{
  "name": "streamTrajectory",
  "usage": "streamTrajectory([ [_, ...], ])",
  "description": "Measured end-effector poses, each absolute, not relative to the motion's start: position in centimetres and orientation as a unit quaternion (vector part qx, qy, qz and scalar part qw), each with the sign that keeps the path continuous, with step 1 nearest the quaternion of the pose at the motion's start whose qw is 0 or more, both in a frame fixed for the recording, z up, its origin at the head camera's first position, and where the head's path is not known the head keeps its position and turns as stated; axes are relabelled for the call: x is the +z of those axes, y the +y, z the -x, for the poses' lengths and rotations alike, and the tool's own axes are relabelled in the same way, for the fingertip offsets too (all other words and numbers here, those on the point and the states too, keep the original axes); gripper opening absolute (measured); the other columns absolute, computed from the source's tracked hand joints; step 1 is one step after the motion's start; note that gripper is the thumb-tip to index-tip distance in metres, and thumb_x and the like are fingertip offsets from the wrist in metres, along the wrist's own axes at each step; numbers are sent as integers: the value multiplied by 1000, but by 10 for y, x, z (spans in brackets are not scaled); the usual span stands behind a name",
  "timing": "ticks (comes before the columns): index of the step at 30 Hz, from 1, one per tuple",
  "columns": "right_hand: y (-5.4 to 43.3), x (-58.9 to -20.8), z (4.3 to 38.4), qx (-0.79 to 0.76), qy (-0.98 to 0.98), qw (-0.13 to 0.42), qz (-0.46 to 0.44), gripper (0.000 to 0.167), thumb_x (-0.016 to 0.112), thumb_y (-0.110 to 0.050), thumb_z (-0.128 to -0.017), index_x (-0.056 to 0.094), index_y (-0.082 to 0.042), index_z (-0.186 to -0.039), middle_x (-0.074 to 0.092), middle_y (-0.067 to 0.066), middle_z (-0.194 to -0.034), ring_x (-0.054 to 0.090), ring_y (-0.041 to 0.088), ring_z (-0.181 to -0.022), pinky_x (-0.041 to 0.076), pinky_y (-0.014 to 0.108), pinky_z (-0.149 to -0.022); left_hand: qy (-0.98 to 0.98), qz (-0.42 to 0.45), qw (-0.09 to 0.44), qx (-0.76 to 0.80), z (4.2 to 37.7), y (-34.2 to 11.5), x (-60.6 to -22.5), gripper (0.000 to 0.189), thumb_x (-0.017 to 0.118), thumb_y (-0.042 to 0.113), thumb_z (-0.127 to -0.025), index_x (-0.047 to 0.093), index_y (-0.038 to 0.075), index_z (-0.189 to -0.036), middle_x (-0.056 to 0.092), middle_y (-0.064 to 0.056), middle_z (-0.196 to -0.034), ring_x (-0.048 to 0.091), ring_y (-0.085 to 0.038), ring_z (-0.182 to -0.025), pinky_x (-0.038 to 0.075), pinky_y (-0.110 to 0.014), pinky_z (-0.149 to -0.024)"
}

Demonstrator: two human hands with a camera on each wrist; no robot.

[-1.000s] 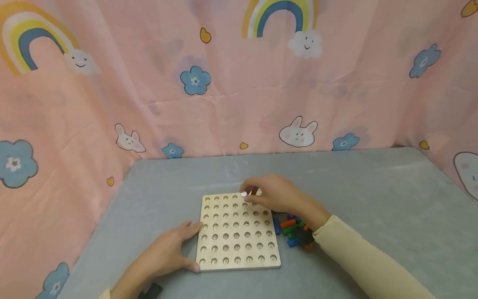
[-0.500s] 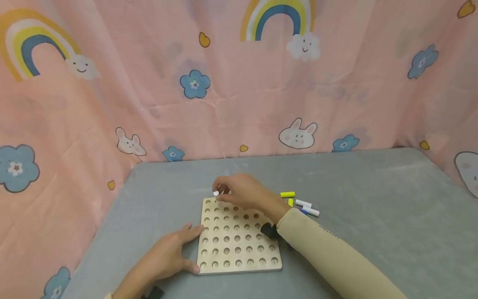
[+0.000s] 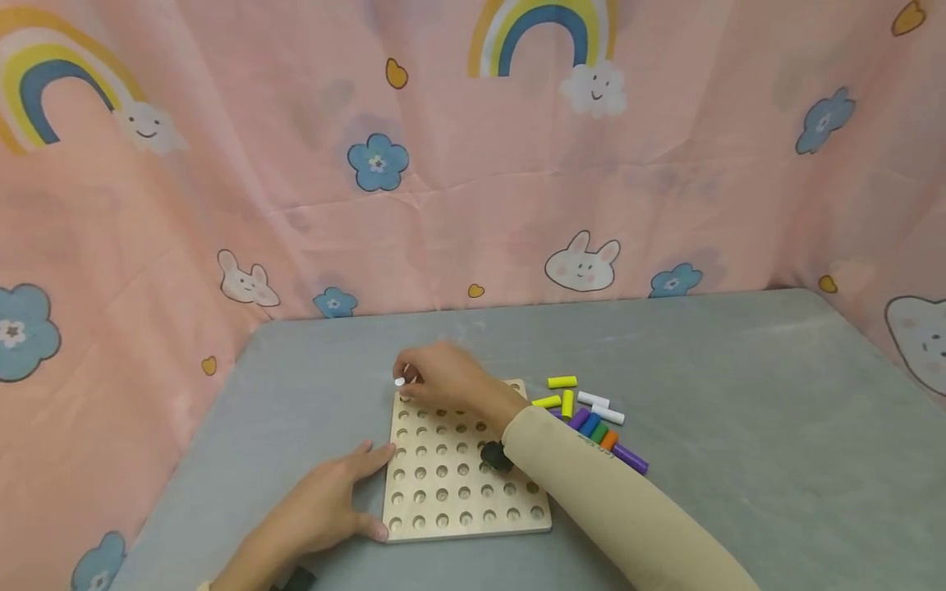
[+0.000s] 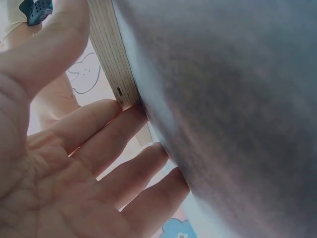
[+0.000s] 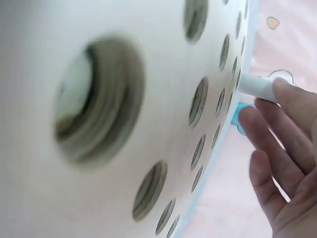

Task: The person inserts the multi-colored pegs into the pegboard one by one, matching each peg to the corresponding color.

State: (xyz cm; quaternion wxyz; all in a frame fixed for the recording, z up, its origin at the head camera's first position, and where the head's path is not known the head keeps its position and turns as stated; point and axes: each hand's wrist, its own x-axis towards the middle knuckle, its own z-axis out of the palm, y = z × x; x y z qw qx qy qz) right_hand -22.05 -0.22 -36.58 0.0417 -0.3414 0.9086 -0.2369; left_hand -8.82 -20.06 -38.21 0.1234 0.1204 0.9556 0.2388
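Observation:
A wooden pegboard [image 3: 452,484] with rows of round holes lies flat on the grey table. At its far left corner my right hand [image 3: 443,377] pinches a white peg [image 5: 258,87] between thumb and finger. In the right wrist view the peg stands upright from the board's surface at a far hole; how deep it sits is hidden. My left hand [image 3: 325,501] lies along the board's left edge, thumb near the front corner. Its straight fingertips [image 4: 130,115] touch the board's layered side [image 4: 113,49] in the left wrist view.
Right of the board, partly behind my right sleeve [image 3: 599,492], lie loose pegs: yellow pegs [image 3: 562,382], white pegs [image 3: 608,414], purple [image 3: 631,459], blue, green and orange ones. A pink patterned curtain [image 3: 458,197] hangs behind the grey table [image 3: 724,394].
My right hand has carried the white peg leftward along the board's far edge to the far left corner. More loose pegs show at the right. The left hand keeps its place on the board's edge.

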Motion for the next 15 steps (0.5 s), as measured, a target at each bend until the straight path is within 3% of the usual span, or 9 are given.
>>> streamTrajectory([
  [15, -5, -369, 219, -229, 909, 56, 343, 17, 67, -25, -96, 69, -21, -112, 76, -4, -106, 69, 8, -93, 55, 25, -80, 955, -120, 134, 237, 91, -201, -381, 102, 93, 41, -51, 54, 24, -145, 47, -24, -150, 50, -43, -135, 42, -58, -108],
])
